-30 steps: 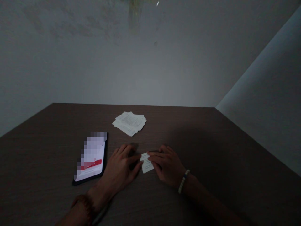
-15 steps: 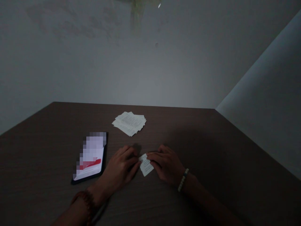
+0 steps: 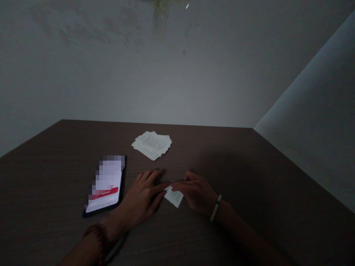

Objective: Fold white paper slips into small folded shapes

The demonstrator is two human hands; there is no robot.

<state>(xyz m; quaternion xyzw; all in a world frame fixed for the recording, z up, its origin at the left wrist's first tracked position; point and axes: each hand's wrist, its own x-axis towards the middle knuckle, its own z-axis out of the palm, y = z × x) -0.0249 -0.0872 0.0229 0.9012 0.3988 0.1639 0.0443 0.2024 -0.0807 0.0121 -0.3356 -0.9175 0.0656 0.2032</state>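
Note:
A small white paper slip (image 3: 174,197) with print lies on the dark wooden table (image 3: 249,173) between my hands. My left hand (image 3: 142,201) lies flat with fingers stretched out, the fingertips touching the slip's left edge. My right hand (image 3: 195,194) rests on the slip's right side, fingers pressed together on its upper edge. A brown bead bracelet is on my left wrist and a pale bead bracelet on my right.
A loose pile of white printed slips (image 3: 152,144) lies farther back at the table's middle. A lit phone (image 3: 107,184) in a dark case lies left of my left hand. Grey walls stand behind and to the right of the table.
The slip has turned and slid slightly down and right under my fingers. My left fingers have stretched out toward my right fingertips. The pile and phone have not moved.

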